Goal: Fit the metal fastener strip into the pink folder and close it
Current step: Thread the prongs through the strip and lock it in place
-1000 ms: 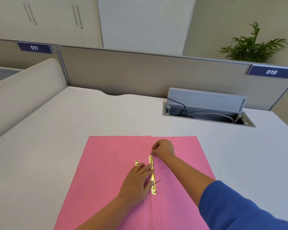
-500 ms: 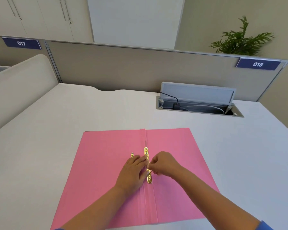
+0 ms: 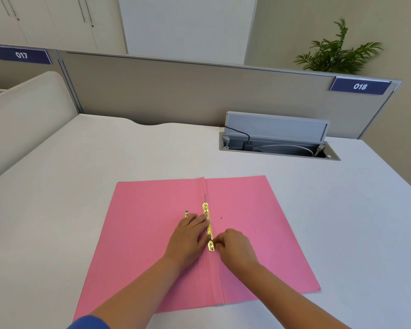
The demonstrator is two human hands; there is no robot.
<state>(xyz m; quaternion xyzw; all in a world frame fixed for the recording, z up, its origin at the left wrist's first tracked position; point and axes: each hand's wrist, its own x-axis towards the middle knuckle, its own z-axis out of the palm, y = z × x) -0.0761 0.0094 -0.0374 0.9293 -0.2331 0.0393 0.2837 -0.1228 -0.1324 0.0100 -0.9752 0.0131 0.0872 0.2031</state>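
The pink folder [image 3: 147,233] lies open and flat on the white desk [image 3: 81,162]. A gold metal fastener strip [image 3: 207,212] runs along the spine crease, with a thin prong sticking out past its far end. My left hand [image 3: 188,236] lies flat on the left leaf, its fingers pressing on the strip's middle. My right hand [image 3: 233,243] is curled at the strip's near end, fingertips pinching at the metal there. A small gold piece [image 3: 186,213] lies on the left leaf just beyond my left fingertips.
An open cable box [image 3: 278,141] with a raised grey lid and cords inside is sunk into the desk at the back right. A beige partition [image 3: 176,91] with labels 017 and 018 bounds the desk's far side. A plant [image 3: 337,53] stands behind it.
My right hand has come from the strip's far end, over the middle, to its near end. The left hand stays pressed on the strip. The camera view has shifted slightly.
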